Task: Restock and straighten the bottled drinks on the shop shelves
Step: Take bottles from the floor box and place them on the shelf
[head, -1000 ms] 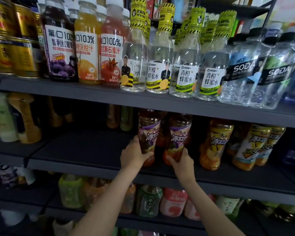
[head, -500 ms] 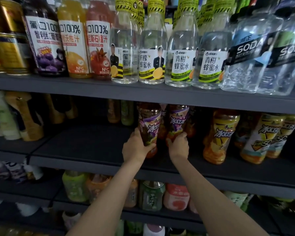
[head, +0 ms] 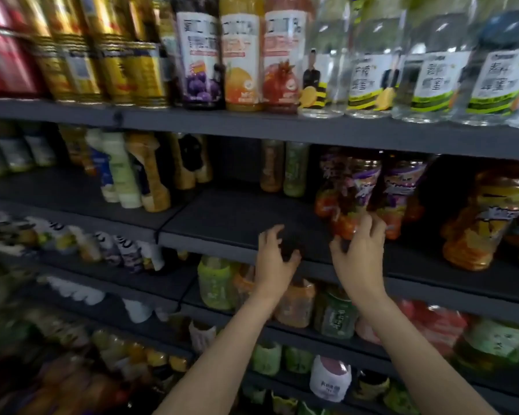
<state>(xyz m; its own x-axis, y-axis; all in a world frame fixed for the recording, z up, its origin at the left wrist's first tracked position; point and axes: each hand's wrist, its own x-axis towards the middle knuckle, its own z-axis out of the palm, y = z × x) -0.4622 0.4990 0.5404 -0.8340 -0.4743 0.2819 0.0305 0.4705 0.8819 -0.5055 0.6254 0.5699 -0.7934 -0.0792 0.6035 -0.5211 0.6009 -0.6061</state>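
Note:
Two purple-labelled tea bottles stand side by side on the middle shelf (head: 222,223). My right hand (head: 358,256) grips the base of the left purple-labelled bottle (head: 349,199), fingers curled round its orange bottom. The second purple-labelled bottle (head: 399,193) stands just right of it, untouched. My left hand (head: 274,259) hovers over the shelf's front edge, left of the bottles, fingers loosely curled and holding nothing. The view is blurred by motion.
Yellow-labelled tea bottles (head: 489,217) stand further right on the same shelf. Two small bottles (head: 283,169) sit at the back, and tall bottles (head: 132,172) to the left. Juice bottles (head: 241,55), cans (head: 102,55) and clear water bottles (head: 372,61) fill the shelf above. Lower shelves hold more drinks.
My left hand has let go of the left purple-labelled bottle and pulled back to the left. My right hand has shifted onto that bottle's base. The view has swung left.

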